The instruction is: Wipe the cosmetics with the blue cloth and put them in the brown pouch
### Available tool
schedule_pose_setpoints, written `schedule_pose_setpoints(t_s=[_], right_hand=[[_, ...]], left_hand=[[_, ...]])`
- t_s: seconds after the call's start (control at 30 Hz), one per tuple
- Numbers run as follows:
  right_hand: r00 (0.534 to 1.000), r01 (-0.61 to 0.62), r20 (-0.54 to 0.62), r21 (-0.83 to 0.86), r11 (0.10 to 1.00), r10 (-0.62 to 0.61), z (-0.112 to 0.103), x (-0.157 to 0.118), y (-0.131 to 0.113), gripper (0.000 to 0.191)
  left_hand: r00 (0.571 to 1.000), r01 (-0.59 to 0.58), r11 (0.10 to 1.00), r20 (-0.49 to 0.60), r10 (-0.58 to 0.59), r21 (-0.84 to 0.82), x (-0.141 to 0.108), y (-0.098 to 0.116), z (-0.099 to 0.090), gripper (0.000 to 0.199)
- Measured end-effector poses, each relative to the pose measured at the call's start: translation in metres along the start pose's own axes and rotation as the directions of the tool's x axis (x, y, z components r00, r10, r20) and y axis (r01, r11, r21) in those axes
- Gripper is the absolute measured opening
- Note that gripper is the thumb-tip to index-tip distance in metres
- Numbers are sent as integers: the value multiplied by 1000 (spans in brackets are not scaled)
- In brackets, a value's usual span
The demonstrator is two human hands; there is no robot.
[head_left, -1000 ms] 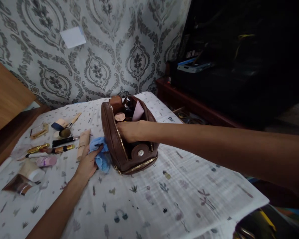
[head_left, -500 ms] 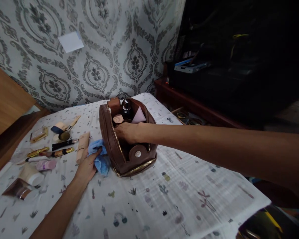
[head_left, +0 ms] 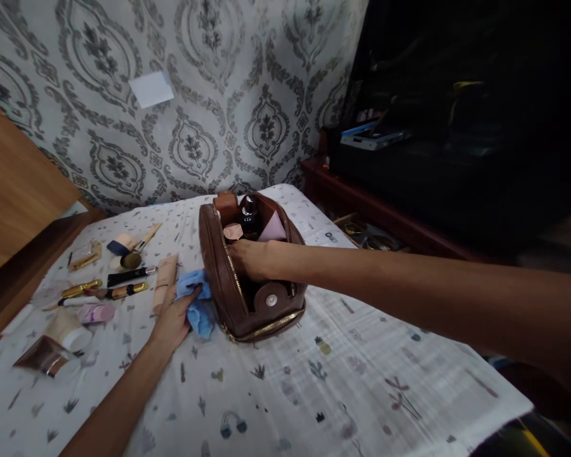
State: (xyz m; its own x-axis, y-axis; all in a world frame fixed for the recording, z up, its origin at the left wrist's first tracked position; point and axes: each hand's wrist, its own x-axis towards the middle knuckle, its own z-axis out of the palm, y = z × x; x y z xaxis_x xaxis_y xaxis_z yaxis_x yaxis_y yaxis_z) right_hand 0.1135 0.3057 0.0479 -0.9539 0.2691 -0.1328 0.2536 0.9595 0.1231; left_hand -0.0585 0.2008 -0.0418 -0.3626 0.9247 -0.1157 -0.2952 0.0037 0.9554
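Observation:
A brown makeup bag (head_left: 219,273) stands unzipped on the patterned cloth (head_left: 285,393). My right hand (head_left: 252,259) reaches down inside it, and its fingers are hidden by the bag's side. Around that hand in the bag are a dark bottle with a shiny cap (head_left: 250,209), a round pinkish item (head_left: 233,232) and a pale pink triangular piece (head_left: 273,228). Just left of the bag, my left hand (head_left: 174,320) is closed on a blue cloth (head_left: 200,317) resting on the table. A beige tube (head_left: 165,282) lies right beside this hand.
Cosmetics lie along the left: a brown tube (head_left: 45,357), a cream tube (head_left: 69,330), a pink bottle (head_left: 96,312), a black tube (head_left: 131,275), a brush (head_left: 137,252) and a compact (head_left: 84,255). A patterned wall stands behind; a dark red ledge (head_left: 352,200) borders the right.
The whole view has shifted slightly, so things appear a little further right and lower. Both hands keep nearly the same places, the right in the bag, the left on the blue cloth.

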Motion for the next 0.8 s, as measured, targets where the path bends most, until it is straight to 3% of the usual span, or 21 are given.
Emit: schedule_pose_setpoints(t_s=[0.17,0.23,0.33,0.4,0.47,0.7,0.8], right_hand=[[998,-49,34,-19,999,50,-32,-19,2,22],[994,-105,-37,-50,993,103,-42,-34,6,24],[937,-265,-265,-119,957,226,-51,-60,11,17],[905,-370,-289,-175,912,311,-52,-74,12,16],[902,-405,-262,-235,883,344,-51,-81,12,17],[918,-370,-261,-283,885,300,-38,-62,20,7],[932,-356,-182,-292,887,314,-34,-52,20,11]], left_hand=[[999,34,999,22,-33,-40,-2,4,2,47],[998,44,998,35,-42,-46,-1,5,2,46],[996,61,997,60,-58,-55,-1,6,2,41],[996,68,995,68,-64,-68,0,6,1,37],[996,67,995,61,-62,-79,0,6,1,36],[996,65,996,66,-61,-65,0,6,1,38],[997,58,997,56,-55,-47,0,5,0,37]])
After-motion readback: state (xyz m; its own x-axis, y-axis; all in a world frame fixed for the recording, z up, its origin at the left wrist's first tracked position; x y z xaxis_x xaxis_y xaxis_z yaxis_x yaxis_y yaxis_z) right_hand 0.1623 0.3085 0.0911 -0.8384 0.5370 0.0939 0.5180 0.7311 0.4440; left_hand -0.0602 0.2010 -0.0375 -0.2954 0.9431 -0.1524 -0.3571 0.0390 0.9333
